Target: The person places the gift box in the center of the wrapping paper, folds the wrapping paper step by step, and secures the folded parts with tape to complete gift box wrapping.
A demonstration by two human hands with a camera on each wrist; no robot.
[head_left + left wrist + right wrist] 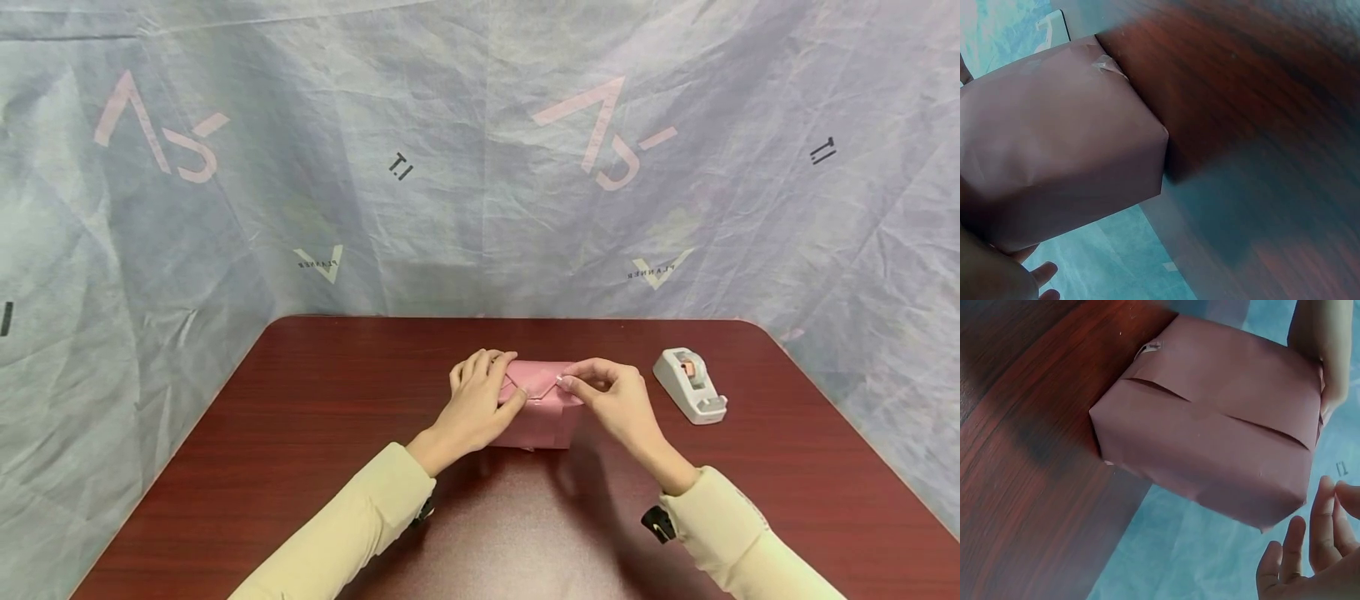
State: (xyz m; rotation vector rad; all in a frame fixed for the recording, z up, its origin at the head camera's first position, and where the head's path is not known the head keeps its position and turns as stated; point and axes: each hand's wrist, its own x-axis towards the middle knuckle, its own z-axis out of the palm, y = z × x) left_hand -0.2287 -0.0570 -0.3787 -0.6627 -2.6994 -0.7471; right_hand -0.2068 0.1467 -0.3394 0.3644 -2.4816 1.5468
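A box wrapped in pink paper [534, 425] lies on the table, a pointed paper flap [538, 379] folded over its top. My left hand [474, 407] grips the box's left end, thumb across the top near the flap and fingers over the far side. At the flap's right edge, my right hand [621, 402] pinches a small piece of clear tape [559, 380] between thumb and forefinger. In the left wrist view, a crinkled bit of tape [1107, 64] sticks to the box's lower edge. Two open folds show on the box side [1210, 456] in the right wrist view.
A white tape dispenser [681, 390] stands on the dark red wooden table [322, 392], right of my right hand. Grey printed cloth [450, 225] hangs behind the table and along both sides. Dark wrist straps [658, 524] show at my cream sleeves [720, 521].
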